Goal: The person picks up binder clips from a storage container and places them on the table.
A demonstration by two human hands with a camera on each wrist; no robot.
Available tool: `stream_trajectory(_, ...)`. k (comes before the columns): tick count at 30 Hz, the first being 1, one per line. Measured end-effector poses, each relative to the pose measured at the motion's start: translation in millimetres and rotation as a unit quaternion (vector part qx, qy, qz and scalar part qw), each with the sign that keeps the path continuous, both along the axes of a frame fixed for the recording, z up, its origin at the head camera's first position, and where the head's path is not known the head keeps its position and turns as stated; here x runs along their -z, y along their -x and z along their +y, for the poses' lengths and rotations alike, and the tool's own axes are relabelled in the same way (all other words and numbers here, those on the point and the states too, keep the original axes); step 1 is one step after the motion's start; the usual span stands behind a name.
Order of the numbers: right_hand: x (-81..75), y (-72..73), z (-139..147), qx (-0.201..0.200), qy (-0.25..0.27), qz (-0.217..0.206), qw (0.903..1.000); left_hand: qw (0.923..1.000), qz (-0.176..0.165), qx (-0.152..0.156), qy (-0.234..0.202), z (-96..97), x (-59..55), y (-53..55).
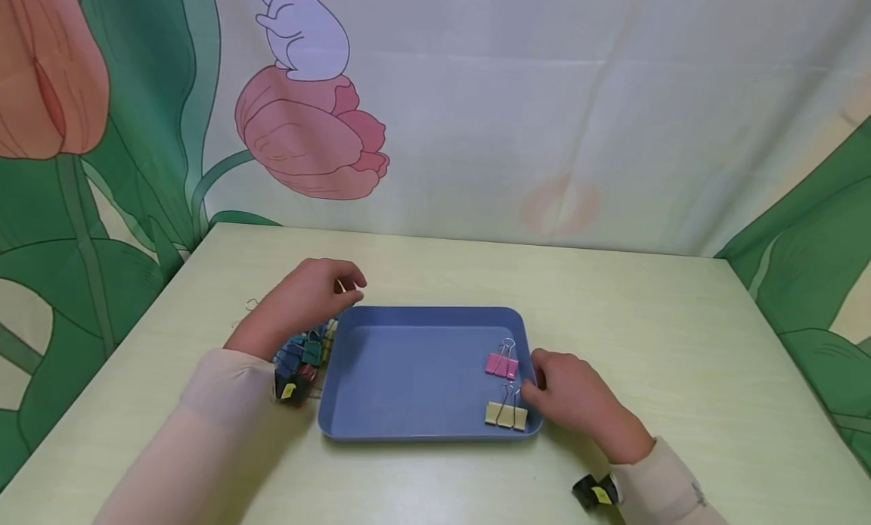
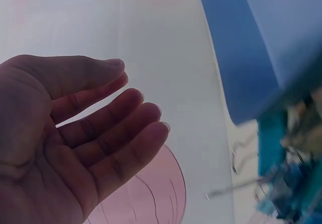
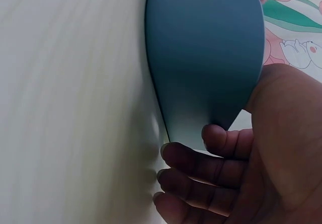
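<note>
A blue rectangular tray (image 1: 408, 381) lies on the table. Inside it, along the right side, are a pink binder clip (image 1: 501, 365) and a pale yellow binder clip (image 1: 506, 416). My right hand (image 1: 578, 396) holds the tray's right rim, thumb over the edge and fingers at the outer wall (image 3: 201, 58). Above the tray's far left corner hovers my left hand (image 1: 309, 294), its fingers loosely bent with nothing in them. Under the left wrist is a pile of blue, teal and other binder clips (image 1: 311, 349), partly hidden by the arm.
The pale table (image 1: 612, 305) extends around the tray. Behind it hangs a curtain (image 1: 476, 132) printed with tulips and a white animal. Small black devices with yellow labels sit at the left wrist (image 1: 291, 389) and right wrist (image 1: 595, 493).
</note>
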State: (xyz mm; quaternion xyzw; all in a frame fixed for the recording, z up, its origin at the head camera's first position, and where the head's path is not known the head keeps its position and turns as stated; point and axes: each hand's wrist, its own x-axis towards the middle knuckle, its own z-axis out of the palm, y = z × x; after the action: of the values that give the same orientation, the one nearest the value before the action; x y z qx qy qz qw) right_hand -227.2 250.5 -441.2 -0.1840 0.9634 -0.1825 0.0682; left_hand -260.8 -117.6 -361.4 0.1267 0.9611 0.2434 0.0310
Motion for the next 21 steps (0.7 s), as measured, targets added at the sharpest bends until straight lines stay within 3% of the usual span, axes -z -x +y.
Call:
stream_trajectory(8, -0.6, 0.0, 0, 0.003, 0.001, -0.003, 1.0000, 0.9998, -0.004, 0.017, -0.009, 27.1, -5.2, 8.2)
stream_trajectory(16, -2.8, -0.1, 0, -0.001, 0.001, 0.007, 1.0000, 0.9978, -0.026, 0.047, -0.040, 47.6, 1.8, 13.6)
stream_trajectory(21, -2.9, -0.4, 0, 0.003, 0.003, -0.001, 1.0000, 0.9948, -0.035, 0.080, -0.052, 60.8, 4.5, 15.0)
